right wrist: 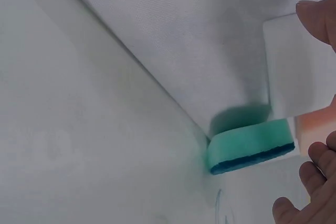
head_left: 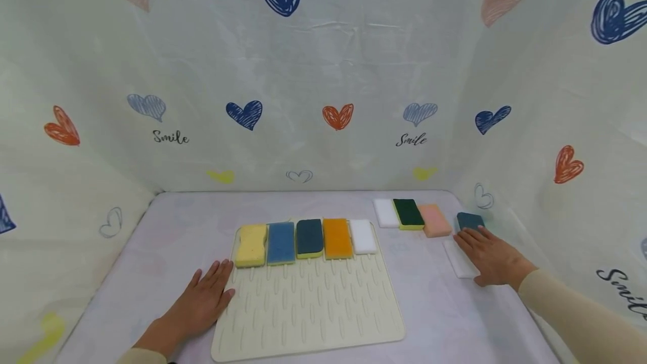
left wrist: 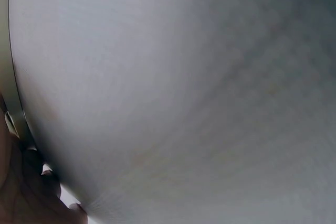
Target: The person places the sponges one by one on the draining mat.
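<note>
My left hand (head_left: 201,303) lies with straight fingers at the left edge of the cream ribbed mat (head_left: 313,308), fingertips beside the yellow sponge (head_left: 251,246). In the left wrist view part of the hand (left wrist: 34,192) shows at the lower left corner. My right hand (head_left: 492,257) reaches over a white sponge (head_left: 460,260), fingers extended to the near edge of a teal sponge (head_left: 469,220). From the right wrist, thumb and fingers stand apart around the white sponge (right wrist: 296,66), and the green sponge with a dark teal scouring layer (right wrist: 252,142) rests by the wall.
Along the mat's far edge, right of the yellow sponge, sit blue (head_left: 281,243), dark teal (head_left: 309,237), orange (head_left: 337,239) and white sponges (head_left: 364,236). Farther right are white (head_left: 386,213), dark green (head_left: 408,213) and pink sponges (head_left: 434,221). A heart-printed sheet (head_left: 303,60) encloses the table.
</note>
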Demonstrator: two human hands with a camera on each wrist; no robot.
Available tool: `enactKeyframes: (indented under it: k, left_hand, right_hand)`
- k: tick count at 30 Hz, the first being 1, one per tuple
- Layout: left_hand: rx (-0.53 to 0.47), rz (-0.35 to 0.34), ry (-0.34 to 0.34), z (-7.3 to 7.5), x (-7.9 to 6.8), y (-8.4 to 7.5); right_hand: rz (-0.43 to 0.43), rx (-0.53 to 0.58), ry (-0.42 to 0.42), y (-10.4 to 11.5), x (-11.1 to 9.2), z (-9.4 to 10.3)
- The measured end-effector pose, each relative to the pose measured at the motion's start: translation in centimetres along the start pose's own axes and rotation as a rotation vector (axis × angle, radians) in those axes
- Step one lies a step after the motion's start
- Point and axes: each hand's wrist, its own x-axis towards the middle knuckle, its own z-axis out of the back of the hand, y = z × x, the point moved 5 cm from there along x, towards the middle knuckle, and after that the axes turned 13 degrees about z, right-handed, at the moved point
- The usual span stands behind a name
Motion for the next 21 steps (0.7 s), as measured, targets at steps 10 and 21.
enactKeyframes:
  k: [10,21]
  left_hand:
    - [-0.006,-0.012,-0.013,0.3,-0.1,-0.1]
    - [-0.004,-0.001,-0.004,0.4,-0.3,0.0]
  right_hand:
    - [-0.002,0.044,0.066,-0.5,0.7,-1.5]
    - [-0.026,0.086,0.059,-0.4,1.3,-1.6]
